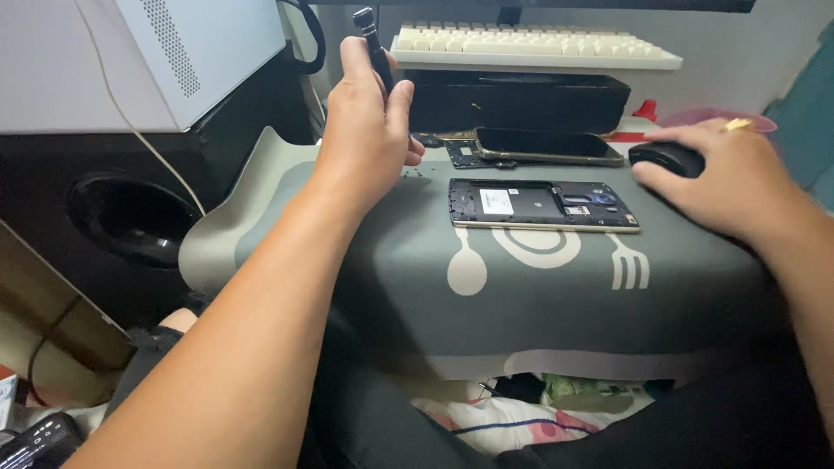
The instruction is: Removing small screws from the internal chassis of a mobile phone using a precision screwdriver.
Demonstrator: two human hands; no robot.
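Your left hand (365,122) is closed around a black screwdriver (375,48), fingers (398,102) wrapped on its handle, the tool standing nearly upright above the far left part of the grey mat (521,287) that covers the desk. Your right hand (725,174) rests loosely curled over a black mouse (667,158) at the mat's right side, palm down and touching it. Between your hands lies an opened phone body (543,205), back removed, flat and parallel to the mat's near edge, with bare mat in front of it down to that edge. Just behind it sits a second phone part with a dark screen (546,145), close to a long black box (517,100) that carries a cream keyboard (530,43). Small loose parts (430,139) lie near your left hand's fingers. To the left, the mat's edge droops beside a black speaker (130,217) under a white case (200,52).
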